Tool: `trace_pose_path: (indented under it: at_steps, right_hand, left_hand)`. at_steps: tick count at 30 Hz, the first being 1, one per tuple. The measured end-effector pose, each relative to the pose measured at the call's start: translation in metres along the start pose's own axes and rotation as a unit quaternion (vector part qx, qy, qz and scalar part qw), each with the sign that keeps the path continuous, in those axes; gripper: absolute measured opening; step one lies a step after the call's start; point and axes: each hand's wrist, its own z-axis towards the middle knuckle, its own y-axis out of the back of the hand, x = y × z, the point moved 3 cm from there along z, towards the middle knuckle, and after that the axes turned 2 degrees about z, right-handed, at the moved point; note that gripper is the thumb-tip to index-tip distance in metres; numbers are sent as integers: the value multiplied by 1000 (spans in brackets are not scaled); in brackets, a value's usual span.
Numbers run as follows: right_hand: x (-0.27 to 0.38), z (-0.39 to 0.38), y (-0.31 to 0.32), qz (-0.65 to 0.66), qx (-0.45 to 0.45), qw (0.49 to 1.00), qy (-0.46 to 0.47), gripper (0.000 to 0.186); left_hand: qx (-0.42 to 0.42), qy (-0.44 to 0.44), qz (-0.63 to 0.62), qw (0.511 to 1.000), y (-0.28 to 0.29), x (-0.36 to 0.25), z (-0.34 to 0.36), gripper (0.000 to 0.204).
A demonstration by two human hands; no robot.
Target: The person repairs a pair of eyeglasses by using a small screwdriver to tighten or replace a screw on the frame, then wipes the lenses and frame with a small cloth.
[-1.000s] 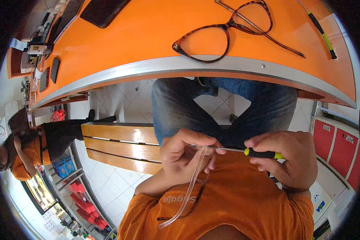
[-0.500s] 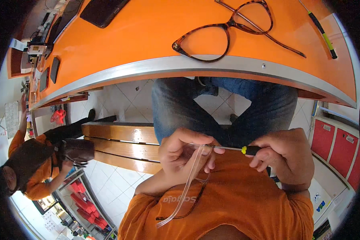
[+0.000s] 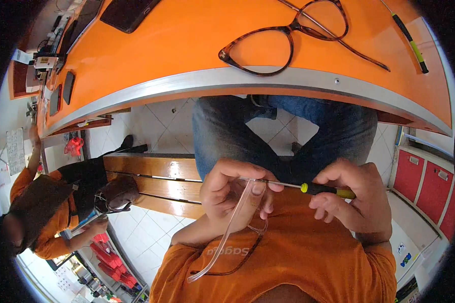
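Observation:
My left hand (image 3: 226,191) is closed on a pair of eyeglasses (image 3: 226,233) in front of my chest. A clear, see-through temple arm slants down from the fingers, and a darker arm hangs behind it. Most of the frame is hidden by the hand. From the right, my right hand (image 3: 366,204) holds a small screwdriver (image 3: 322,189) with a black and yellow-green handle between its fingers. Its thin shaft lies level and reaches the left fingertips at the top end of the clear arm. The exact contact of the tip is hidden.
On the orange table (image 3: 177,45) lie tortoiseshell glasses (image 3: 291,29), a second screwdriver (image 3: 410,43) and a dark phone (image 3: 129,14). The metal table edge (image 3: 197,84) runs ahead of my knees. A co-worker (image 3: 45,212) is at the left by a wooden bench (image 3: 174,189).
My right hand's fingers have loosened and shifted on the screwdriver, baring more of its handle. The clear temple arm has swung slightly left. At the left, the co-worker's dark bag has moved.

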Motion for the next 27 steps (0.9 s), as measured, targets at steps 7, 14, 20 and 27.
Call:
trace_pose_path:
  at_steps: [7, 14, 20, 27]
  right_hand:
    - [4, -3, 2, -95, -6, 992, 87, 13]
    - [14, 1, 3, -183, -31, 967, 172, 15]
    - [15, 4, 2, -233, -55, 954, 181, 24]
    - [14, 3, 4, -258, -70, 944, 194, 27]
  left_hand:
    - [-5, 10, 18, 1000, -1, 0, 0, 16]
    - [13, 22, 35, 999, 2, 2, 1, 14]
    - [-5, 20, 43, 999, 2, 3, 1, 12]
    - [0, 35, 55, 998, 0, 3, 0, 12]
